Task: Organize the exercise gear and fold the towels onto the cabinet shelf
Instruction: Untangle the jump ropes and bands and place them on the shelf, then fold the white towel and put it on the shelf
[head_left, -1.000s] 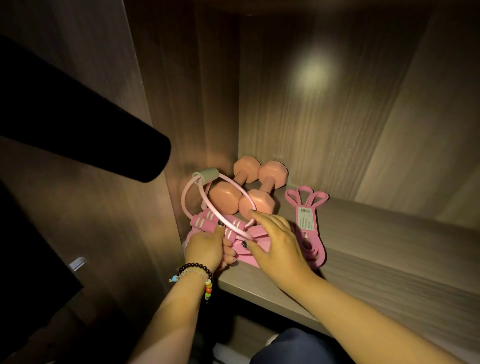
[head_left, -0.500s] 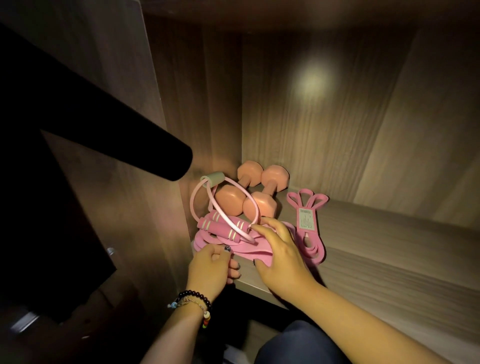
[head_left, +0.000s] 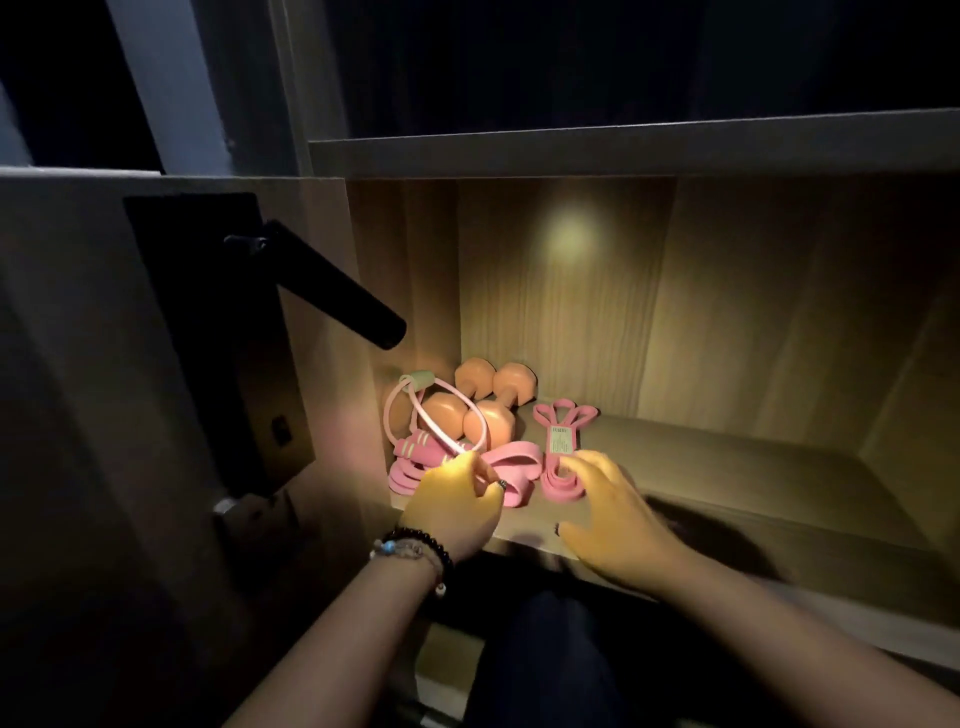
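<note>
Two orange dumbbells (head_left: 485, 415) lie in the back left corner of the wooden cabinet shelf (head_left: 727, 493). In front of them sits a pink skipping rope (head_left: 415, 415) with its handles on a heap of flat pink resistance bands (head_left: 511, 465). A folded pink band with a label (head_left: 560, 441) lies just to the right. My left hand (head_left: 457, 501) has curled fingers pinching the rope's cord at the heap. My right hand (head_left: 610, 506) is blurred, fingers spread and holding nothing, with its fingertips over the near end of the labelled band.
A door with a black lever handle (head_left: 332, 291) stands close on the left, with the handle jutting toward the shelf opening. The upper shelf edge (head_left: 623, 145) caps the compartment. The right part of the shelf is bare wood. A dark trouser leg (head_left: 545, 665) is below.
My head has pulled back, so the door and upper shelf show. My right hand has come off the pink band heap and slid right. My left hand stays at the rope.
</note>
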